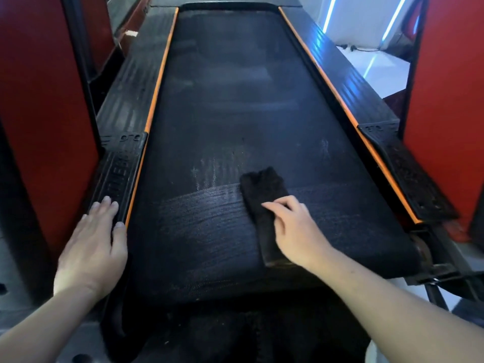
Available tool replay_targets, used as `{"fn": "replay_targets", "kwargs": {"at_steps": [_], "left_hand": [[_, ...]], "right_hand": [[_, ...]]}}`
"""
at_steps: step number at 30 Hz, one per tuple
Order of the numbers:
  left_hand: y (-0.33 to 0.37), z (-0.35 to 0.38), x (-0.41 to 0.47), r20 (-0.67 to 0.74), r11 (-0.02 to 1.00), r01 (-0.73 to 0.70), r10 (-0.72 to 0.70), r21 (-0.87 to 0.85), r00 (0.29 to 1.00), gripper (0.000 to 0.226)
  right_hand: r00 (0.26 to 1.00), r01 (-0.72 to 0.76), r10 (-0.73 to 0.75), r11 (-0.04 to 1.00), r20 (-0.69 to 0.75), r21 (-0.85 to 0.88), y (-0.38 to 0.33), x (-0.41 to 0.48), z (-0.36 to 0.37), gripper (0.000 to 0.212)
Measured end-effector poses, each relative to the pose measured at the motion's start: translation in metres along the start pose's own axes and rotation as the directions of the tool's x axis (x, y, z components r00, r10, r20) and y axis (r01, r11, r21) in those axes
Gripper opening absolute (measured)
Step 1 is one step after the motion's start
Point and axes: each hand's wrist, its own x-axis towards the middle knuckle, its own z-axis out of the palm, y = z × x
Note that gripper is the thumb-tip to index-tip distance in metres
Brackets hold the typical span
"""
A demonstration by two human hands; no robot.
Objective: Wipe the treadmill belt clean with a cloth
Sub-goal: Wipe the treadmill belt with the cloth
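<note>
Cloth (262, 195) lay dark and folded on belt (209, 244) near its close end | right hand (296, 231) pressed it down, fingers mostly straight, not wrapped round it | left hand (94, 239) lay flat, fingers straight, on left rail (117, 174) | pale streaks (209, 171) showed beside cloth | 2 orange strips (154, 95) edged belt | red panels (39, 100) stood at both sides

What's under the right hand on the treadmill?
A folded dark cloth lies under the right hand, flat on the treadmill belt. The hand covers the cloth's right edge, and the belt patch beneath the cloth cannot be seen.
</note>
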Motion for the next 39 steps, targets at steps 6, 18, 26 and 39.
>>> {"fn": "replay_targets", "kwargs": {"at_steps": [6, 18, 26, 39], "left_hand": [[0.0, 0.0, 0.001, 0.012, 1.0, 0.004, -0.004, -0.001, 1.0, 0.068], [0.006, -0.005, -0.003, 0.012, 1.0, 0.023, -0.023, -0.005, 1.0, 0.049], [0.006, -0.004, -0.002, 0.013, 1.0, 0.023, -0.023, 0.02, 1.0, 0.05], [0.004, -0.002, -0.001, 0.03, 0.998, 0.019, -0.021, 0.053, 0.999, 0.051]], "right_hand": [[0.988, -0.134, 0.127, 0.988, -0.084, -0.077, 0.072, -0.011, -0.049, 0.039], [0.885, -0.457, 0.428, 0.873, -0.183, -0.17, 0.13, -0.018, -0.115, 0.04], [0.841, -0.54, 0.526, 0.808, -0.123, -0.235, 0.103, -0.016, -0.101, 0.051], [0.957, -0.289, 0.288, 0.948, -0.031, -0.136, -0.021, 0.03, -0.009, 0.05]]}}
